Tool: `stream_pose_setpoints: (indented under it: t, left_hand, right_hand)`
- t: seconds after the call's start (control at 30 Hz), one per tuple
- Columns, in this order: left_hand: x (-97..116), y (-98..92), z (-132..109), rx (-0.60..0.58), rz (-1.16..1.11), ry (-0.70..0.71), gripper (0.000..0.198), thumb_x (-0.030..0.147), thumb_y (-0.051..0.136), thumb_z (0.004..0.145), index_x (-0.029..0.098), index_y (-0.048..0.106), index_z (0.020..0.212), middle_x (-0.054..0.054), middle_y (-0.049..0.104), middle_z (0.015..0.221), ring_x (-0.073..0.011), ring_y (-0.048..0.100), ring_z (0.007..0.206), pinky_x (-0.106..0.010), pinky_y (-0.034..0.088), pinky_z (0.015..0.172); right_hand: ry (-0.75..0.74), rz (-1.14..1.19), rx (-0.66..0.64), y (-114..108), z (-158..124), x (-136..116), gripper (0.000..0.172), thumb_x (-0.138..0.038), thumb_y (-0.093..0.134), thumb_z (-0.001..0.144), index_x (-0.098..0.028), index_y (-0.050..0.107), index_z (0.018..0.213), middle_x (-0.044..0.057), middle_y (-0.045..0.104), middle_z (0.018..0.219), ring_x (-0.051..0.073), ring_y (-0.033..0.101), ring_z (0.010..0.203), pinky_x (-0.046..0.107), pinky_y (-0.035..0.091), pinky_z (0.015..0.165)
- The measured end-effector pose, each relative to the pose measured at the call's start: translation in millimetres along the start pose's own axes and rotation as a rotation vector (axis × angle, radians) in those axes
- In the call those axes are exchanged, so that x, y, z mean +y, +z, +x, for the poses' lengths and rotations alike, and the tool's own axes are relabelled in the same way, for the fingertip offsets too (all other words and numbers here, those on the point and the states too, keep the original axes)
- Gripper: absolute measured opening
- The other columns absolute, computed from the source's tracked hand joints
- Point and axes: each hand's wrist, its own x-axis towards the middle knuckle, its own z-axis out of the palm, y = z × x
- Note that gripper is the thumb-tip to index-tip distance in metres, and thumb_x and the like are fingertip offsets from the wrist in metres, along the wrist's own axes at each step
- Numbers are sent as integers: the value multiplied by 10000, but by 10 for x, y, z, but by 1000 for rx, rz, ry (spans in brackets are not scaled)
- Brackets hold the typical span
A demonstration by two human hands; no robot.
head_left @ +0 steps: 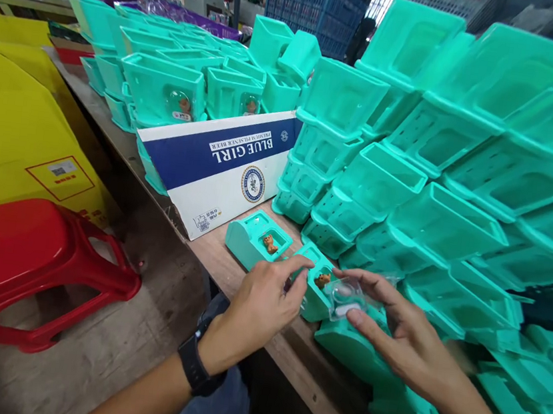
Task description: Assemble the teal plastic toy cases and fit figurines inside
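Setting: a crowded workshop with a worn wooden bench [229, 262] running diagonally from upper left to lower right of the frame, over a scuffed floor.

Stock, upper and right of frame: turquoise plastic tubs [400, 182], nested and leaning in tall rows, apparently stacked so to save bench room. More of them sit behind a cardboard box [221, 163] at centre, whose flap reads upside down "BLUE GIRL", with a smaller line beneath and a round crest.

Left of frame: a red plastic stool [31, 271] on the floor; behind it a yellow panel [14, 128] bearing a red-bordered label too small to read.

Item in hand, lower centre: a small turquoise housing [313, 295] with a brown bear figure [322, 280] seated in its recess. The left hand [258, 309], a black watch at its wrist, steadies the housing with thumb and forefinger pressed to its left side. The right hand [402, 330] pinches a clear plastic cover [346, 299] between thumb and fingers, just beside the figure, seemingly aligned with the recess.

Adjacent, just left: a second housing [255, 238], its bear uncovered.
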Motion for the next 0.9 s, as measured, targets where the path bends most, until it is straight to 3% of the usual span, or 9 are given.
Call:
stream_pose_setpoints:
  t: [0.07, 0.27, 0.43, 0.53, 0.9]
  left_hand:
    - [-20, 19, 7, -19, 32, -9, 308, 256, 535, 988, 247, 797, 1149, 59, 475, 521, -140, 345, 447, -286, 257, 554]
    - [-68, 39, -19, -26, 22, -33, 331, 258, 539, 991, 263, 785, 1213, 54, 500, 544, -142, 352, 452, -285, 247, 553]
    - [-84, 42, -32, -26, -28, -42, 326, 265, 547, 989, 280, 788, 1207, 50, 533, 565, -139, 325, 438, -281, 242, 550]
    - [-111, 55, -33, -16, -48, -39, 321, 274, 557, 991, 282, 784, 1217, 48, 526, 553, -146, 342, 443, -279, 248, 552]
    - [-160, 73, -26, -8, -49, -16, 314, 267, 559, 986, 291, 788, 1200, 35, 560, 601, -161, 476, 541, -268, 310, 601]
  right_hand:
    - [4, -42, -36, 15, 15, 34, 525, -643, 660, 922, -295, 659, 1315, 91, 734, 1316, 331, 683, 1225, 479, 578, 1023]
    - [59, -54, 20, -19, 14, 131, 556, -686, 628, 919, -286, 655, 1304, 98, 725, 1334, 334, 693, 1209, 473, 583, 1015]
    - [13, -98, -89, -36, -39, 85, 552, -662, 630, 931, -318, 649, 1363, 87, 699, 1390, 345, 650, 1275, 518, 542, 1066]
    - [35, -102, -73, -24, -1, 101, 568, -679, 629, 924, -310, 651, 1356, 99, 694, 1391, 354, 650, 1270, 535, 545, 1059]
    - [193, 256, -169, -122, 267, -59, 605, -731, 699, 853, -255, 704, 1227, 118, 755, 1273, 341, 689, 1224, 464, 582, 1048]
